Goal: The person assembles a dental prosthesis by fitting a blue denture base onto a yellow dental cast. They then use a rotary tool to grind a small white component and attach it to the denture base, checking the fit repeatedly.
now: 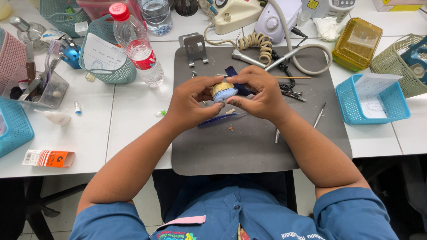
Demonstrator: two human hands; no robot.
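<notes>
As we look down over the grey mat (249, 146), our left hand (192, 103) and right hand (262, 95) pinch a dental model (223, 91) between fingertips — yellow teeth, blue base — above the mat's middle.

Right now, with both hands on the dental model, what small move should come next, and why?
Probably tilt the yellow and blue dental model slightly towards the camera: the left hand and right hand both pinch it above the grey mat, and their fingers hide much of it.
</notes>
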